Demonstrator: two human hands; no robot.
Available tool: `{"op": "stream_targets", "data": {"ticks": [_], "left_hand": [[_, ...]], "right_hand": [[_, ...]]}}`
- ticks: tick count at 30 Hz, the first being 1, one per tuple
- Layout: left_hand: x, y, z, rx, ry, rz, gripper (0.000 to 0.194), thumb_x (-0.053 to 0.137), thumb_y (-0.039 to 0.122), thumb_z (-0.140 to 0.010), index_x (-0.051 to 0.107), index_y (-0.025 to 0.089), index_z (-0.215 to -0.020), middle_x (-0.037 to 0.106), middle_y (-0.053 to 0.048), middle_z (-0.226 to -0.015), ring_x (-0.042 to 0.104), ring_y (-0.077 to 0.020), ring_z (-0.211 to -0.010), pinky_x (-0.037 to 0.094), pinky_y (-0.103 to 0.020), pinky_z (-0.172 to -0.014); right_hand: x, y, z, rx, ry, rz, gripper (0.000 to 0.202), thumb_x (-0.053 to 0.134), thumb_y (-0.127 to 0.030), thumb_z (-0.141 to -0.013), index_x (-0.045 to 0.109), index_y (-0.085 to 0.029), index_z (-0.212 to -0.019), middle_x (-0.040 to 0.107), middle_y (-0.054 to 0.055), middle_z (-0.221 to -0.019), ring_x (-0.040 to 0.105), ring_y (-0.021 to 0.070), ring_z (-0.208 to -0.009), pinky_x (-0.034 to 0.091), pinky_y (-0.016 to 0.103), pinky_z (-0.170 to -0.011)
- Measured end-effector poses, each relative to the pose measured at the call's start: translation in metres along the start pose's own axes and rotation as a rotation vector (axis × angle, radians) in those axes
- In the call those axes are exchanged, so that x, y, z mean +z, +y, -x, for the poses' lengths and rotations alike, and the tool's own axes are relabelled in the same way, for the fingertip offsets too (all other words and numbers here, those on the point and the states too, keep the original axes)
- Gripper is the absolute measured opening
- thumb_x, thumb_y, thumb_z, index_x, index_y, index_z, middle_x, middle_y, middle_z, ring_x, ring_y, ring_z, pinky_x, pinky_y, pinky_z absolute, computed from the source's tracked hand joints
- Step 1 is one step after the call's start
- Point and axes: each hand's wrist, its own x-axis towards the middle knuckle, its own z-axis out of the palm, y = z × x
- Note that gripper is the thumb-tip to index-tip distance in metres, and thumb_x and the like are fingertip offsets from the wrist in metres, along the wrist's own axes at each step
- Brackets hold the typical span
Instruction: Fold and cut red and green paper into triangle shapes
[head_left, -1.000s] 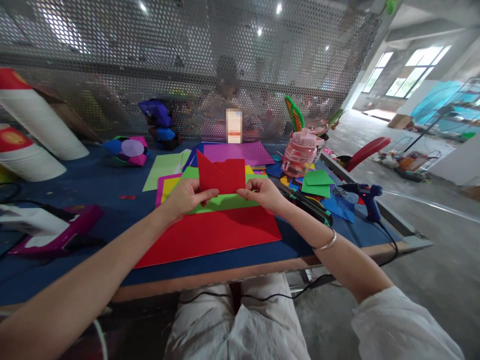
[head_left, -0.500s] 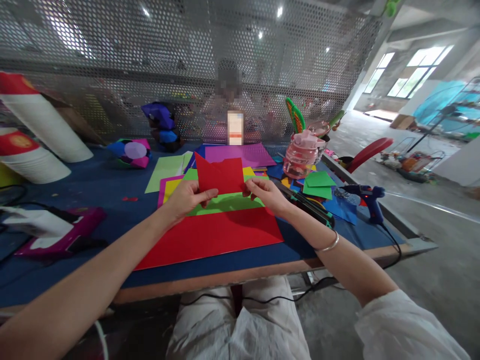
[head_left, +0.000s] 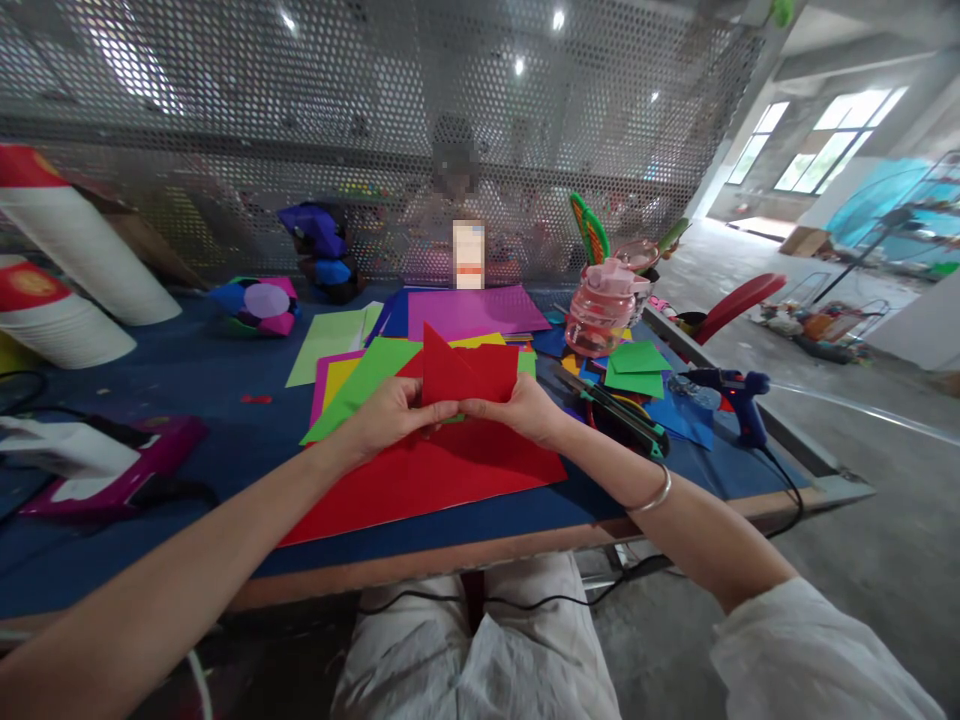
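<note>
A folded red paper [head_left: 469, 375] with a pointed upper left corner is held up above the table. My left hand [head_left: 397, 415] pinches its lower left edge, and my right hand [head_left: 521, 408] grips the lower right. The two thumbs meet at the bottom edge; the fingers behind the paper are mostly hidden. Under the hands lies a large red sheet [head_left: 435, 485], with a green sheet [head_left: 352, 395] behind it. A purple sheet [head_left: 476, 312] tops other coloured sheets farther back.
Right of the hands are a box cutter [head_left: 626, 420], green paper pieces [head_left: 637, 368], a pink bottle [head_left: 600, 312] and a blue glue gun [head_left: 742, 400]. Paper cups [head_left: 67, 320] and a magenta power strip [head_left: 120, 470] stand left. Behind the mesh [head_left: 360, 130] a blurred person shows.
The folded red paper has moved right and slightly down, and its outline shows a taller point. My right hand has gone from beside its edge to gripping it, thumb beside my left thumb.
</note>
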Motion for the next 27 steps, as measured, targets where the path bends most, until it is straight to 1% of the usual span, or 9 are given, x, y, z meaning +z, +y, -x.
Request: {"op": "stream_targets", "data": {"ticks": [2, 7, 11, 13, 15, 18, 21, 24, 27], "left_hand": [[-0.002, 0.002, 0.000, -0.002, 0.002, 0.005, 0.055, 0.085, 0.070, -0.065, 0.061, 0.021, -0.069, 0.061, 0.001, -0.059, 0.052, -0.0116, -0.051, 0.041, -0.024, -0.046], [-0.004, 0.004, -0.001, -0.001, 0.016, -0.017, 0.047, 0.083, 0.064, -0.065, 0.060, 0.022, -0.066, 0.059, 0.002, -0.056, 0.051, -0.0128, -0.051, 0.039, -0.025, -0.047], [-0.002, -0.002, -0.004, 0.016, 0.089, -0.052, 0.043, 0.084, 0.059, -0.064, 0.064, 0.022, -0.069, 0.064, 0.000, -0.063, 0.054, -0.0146, -0.059, 0.041, -0.026, -0.053], [-0.002, -0.005, -0.005, 0.022, 0.125, -0.064, 0.042, 0.084, 0.058, -0.066, 0.064, 0.022, -0.067, 0.063, 0.001, -0.062, 0.051, -0.0129, -0.057, 0.038, -0.026, -0.052], [-0.004, -0.006, -0.006, 0.016, 0.136, -0.064, 0.043, 0.085, 0.058, -0.066, 0.061, 0.021, -0.063, 0.058, 0.003, -0.056, 0.046, -0.0108, -0.052, 0.034, -0.025, -0.050], [-0.007, -0.007, -0.006, -0.005, 0.113, -0.034, 0.045, 0.084, 0.059, -0.065, 0.060, 0.022, -0.062, 0.055, 0.003, -0.050, 0.042, -0.0097, -0.046, 0.030, -0.025, -0.047], [-0.010, -0.006, -0.007, -0.008, 0.071, 0.021, 0.046, 0.083, 0.058, -0.065, 0.055, 0.023, -0.059, 0.054, 0.004, -0.050, 0.041, -0.0088, -0.044, 0.028, -0.025, -0.046], [-0.014, -0.005, -0.007, 0.008, 0.016, 0.073, 0.049, 0.085, 0.058, -0.061, 0.051, 0.023, -0.057, 0.055, 0.003, -0.051, 0.047, -0.0106, -0.048, 0.035, -0.025, -0.049], [-0.019, -0.004, -0.008, 0.024, -0.026, 0.091, 0.048, 0.088, 0.057, -0.059, 0.054, 0.023, -0.057, 0.056, 0.003, -0.054, 0.052, -0.0122, -0.051, 0.040, -0.026, -0.052]], "right_hand": [[-0.003, 0.000, 0.000, -0.002, 0.007, 0.011, 0.051, 0.090, -0.061, -0.074, 0.076, -0.019, -0.099, 0.080, 0.009, -0.101, 0.075, 0.0249, -0.092, 0.064, 0.042, -0.089], [-0.005, 0.002, -0.001, -0.016, 0.000, 0.049, 0.047, 0.089, -0.060, -0.076, 0.076, -0.019, -0.095, 0.080, 0.009, -0.096, 0.075, 0.0257, -0.089, 0.065, 0.043, -0.086], [-0.004, 0.007, -0.003, -0.046, 0.029, 0.087, 0.044, 0.089, -0.058, -0.076, 0.076, -0.021, -0.095, 0.081, 0.008, -0.098, 0.075, 0.0275, -0.093, 0.064, 0.045, -0.090], [-0.004, 0.008, -0.004, -0.062, 0.046, 0.103, 0.043, 0.089, -0.057, -0.076, 0.077, -0.021, -0.096, 0.081, 0.008, -0.100, 0.075, 0.0274, -0.095, 0.063, 0.046, -0.092], [-0.006, 0.008, -0.005, -0.071, 0.049, 0.116, 0.042, 0.088, -0.058, -0.077, 0.076, -0.021, -0.093, 0.080, 0.007, -0.096, 0.075, 0.0266, -0.091, 0.063, 0.046, -0.091], [-0.009, 0.005, -0.005, -0.075, 0.038, 0.120, 0.046, 0.085, -0.066, -0.078, 0.074, -0.022, -0.083, 0.078, 0.007, -0.086, 0.073, 0.0248, -0.082, 0.064, 0.045, -0.086], [-0.009, 0.002, -0.004, -0.075, 0.017, 0.113, 0.053, 0.084, -0.075, -0.076, 0.072, -0.024, -0.079, 0.076, 0.006, -0.081, 0.071, 0.0240, -0.078, 0.065, 0.045, -0.082], [-0.008, -0.002, -0.003, -0.074, -0.010, 0.107, 0.056, 0.084, -0.078, -0.074, 0.071, -0.023, -0.077, 0.074, 0.006, -0.078, 0.070, 0.0233, -0.077, 0.066, 0.044, -0.081], [-0.007, -0.004, -0.002, -0.081, -0.025, 0.099, 0.057, 0.083, -0.078, -0.075, 0.071, -0.023, -0.080, 0.074, 0.005, -0.080, 0.070, 0.0219, -0.076, 0.066, 0.043, -0.081]]}}
